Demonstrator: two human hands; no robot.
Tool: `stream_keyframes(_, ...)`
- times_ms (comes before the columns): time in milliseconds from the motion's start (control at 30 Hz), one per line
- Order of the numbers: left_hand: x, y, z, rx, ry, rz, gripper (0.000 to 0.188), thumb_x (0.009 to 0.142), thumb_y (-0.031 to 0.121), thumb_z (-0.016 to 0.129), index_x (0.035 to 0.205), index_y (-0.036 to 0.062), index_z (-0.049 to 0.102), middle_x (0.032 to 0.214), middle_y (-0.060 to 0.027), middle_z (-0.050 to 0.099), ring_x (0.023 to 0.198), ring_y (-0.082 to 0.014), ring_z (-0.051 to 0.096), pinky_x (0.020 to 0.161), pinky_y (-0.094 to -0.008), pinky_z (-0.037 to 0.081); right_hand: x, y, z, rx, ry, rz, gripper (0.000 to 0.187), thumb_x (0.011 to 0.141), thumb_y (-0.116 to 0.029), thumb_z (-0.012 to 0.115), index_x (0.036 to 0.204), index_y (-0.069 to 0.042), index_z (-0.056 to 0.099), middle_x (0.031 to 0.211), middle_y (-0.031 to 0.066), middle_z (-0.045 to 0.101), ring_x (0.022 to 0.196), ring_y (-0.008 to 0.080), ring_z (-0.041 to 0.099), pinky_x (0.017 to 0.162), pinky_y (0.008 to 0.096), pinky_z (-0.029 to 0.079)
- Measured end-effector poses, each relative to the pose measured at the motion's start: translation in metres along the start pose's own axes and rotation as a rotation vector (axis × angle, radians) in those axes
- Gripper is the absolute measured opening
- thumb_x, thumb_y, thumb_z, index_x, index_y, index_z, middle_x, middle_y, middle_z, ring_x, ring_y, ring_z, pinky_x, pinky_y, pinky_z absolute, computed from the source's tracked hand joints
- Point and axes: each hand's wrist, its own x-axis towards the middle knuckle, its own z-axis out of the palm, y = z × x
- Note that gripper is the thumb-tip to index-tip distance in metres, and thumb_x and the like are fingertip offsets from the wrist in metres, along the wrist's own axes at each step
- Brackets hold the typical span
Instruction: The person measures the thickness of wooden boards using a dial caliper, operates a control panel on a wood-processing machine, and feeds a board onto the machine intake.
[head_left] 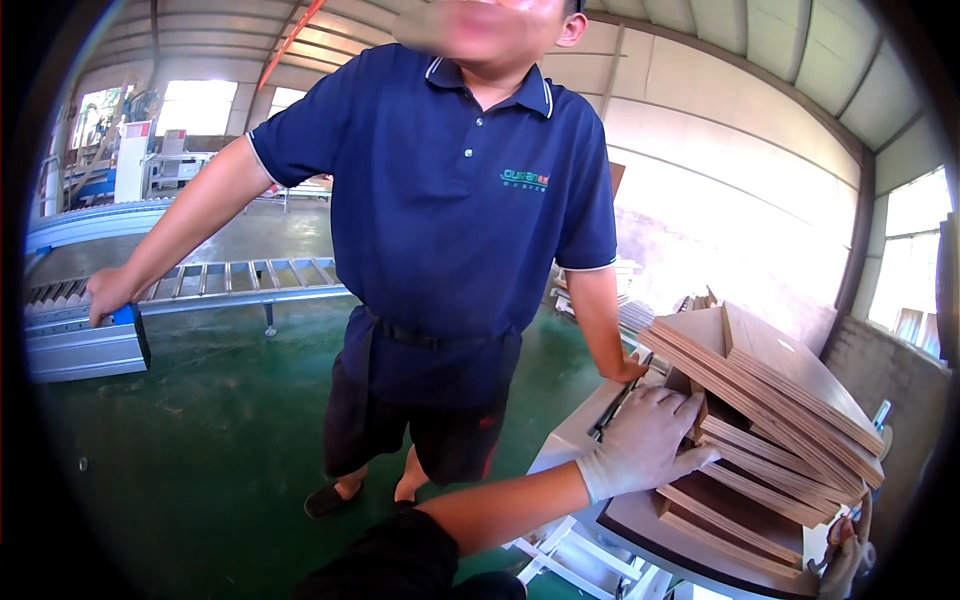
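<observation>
A stack of brown boards (775,390) with pale layered edges lies askew on a table at the right, its layers fanned and tilted. My left hand (645,440), in a thin pale glove, is against the left end of the boards, fingers stretched out and thumb apart. At the lower right, my right hand (842,562), gloved too, is beside the boards' near right corner. Its fingers are partly hidden in the dark rim of the picture, so their grip is unclear.
A person in a navy polo shirt (460,220) stands across from me, one hand (628,370) at the table's far edge, the other (108,295) on a roller conveyor (235,285) at left. White table legs (580,560) stand below the boards. The floor (220,450) is green.
</observation>
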Motion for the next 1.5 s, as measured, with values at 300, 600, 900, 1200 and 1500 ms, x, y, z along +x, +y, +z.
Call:
stream_keyframes(300,0.003,-0.006,0.004,-0.027,-0.039,-0.024,0.093,0.095,0.068,0.062,0.138,-0.0146,0.057,0.128,-0.0268,0.069,0.126,-0.0396,0.061,0.111,-0.0466,0.048,-0.013,-0.024,0.027,0.158,0.045,0.064,0.069,0.102,-0.018,0.064,0.164,-0.006,0.037,0.099,0.0023,0.063,0.081,0.0083,0.055,0.060,0.0212,0.046)
stream_keyframes(600,0.006,-0.007,0.008,-0.045,-0.045,0.041,0.084,0.100,0.060,0.060,0.136,-0.0161,0.058,0.126,-0.0320,0.067,0.126,-0.0452,0.059,0.113,-0.0498,0.044,0.004,0.027,0.005,0.285,-0.053,-0.340,0.069,0.106,-0.037,0.061,0.163,-0.003,0.040,0.090,-0.0051,0.055,0.071,0.0037,0.047,0.059,0.0185,0.033)
stream_keyframes(900,0.012,-0.022,-0.013,-0.062,-0.170,-0.002,0.077,0.100,0.044,0.068,0.143,-0.0177,0.051,0.137,-0.0391,0.060,0.132,-0.0489,0.057,0.116,-0.0485,0.043,0.006,0.005,0.019,0.156,0.011,-0.124,0.069,0.096,-0.026,0.074,0.154,0.001,0.049,0.098,0.0038,0.062,0.084,0.0102,0.059,0.072,0.0231,0.047)
stream_keyframes(1200,0.011,-0.034,-0.013,-0.573,-0.198,-0.109,0.056,0.103,0.016,0.063,0.150,-0.0108,0.049,0.138,-0.0272,0.063,0.132,-0.0369,0.059,0.117,-0.0381,0.040,-0.009,-0.019,0.020,0.107,0.020,-0.195,0.063,0.096,-0.022,0.073,0.150,0.002,0.053,0.094,0.0038,0.064,0.085,0.0096,0.060,0.074,0.0226,0.046)
stream_keyframes(1500,0.008,-0.040,-0.018,-0.746,-0.193,-0.330,0.052,0.105,0.012,0.057,0.152,-0.0089,0.049,0.144,-0.0140,0.062,0.134,-0.0198,0.054,0.118,-0.0325,0.036,-0.008,-0.024,0.027,0.078,-0.041,-0.177,0.055,0.093,-0.019,0.074,0.142,0.003,0.060,0.094,0.0017,0.061,0.085,0.0093,0.056,0.074,0.0246,0.044)
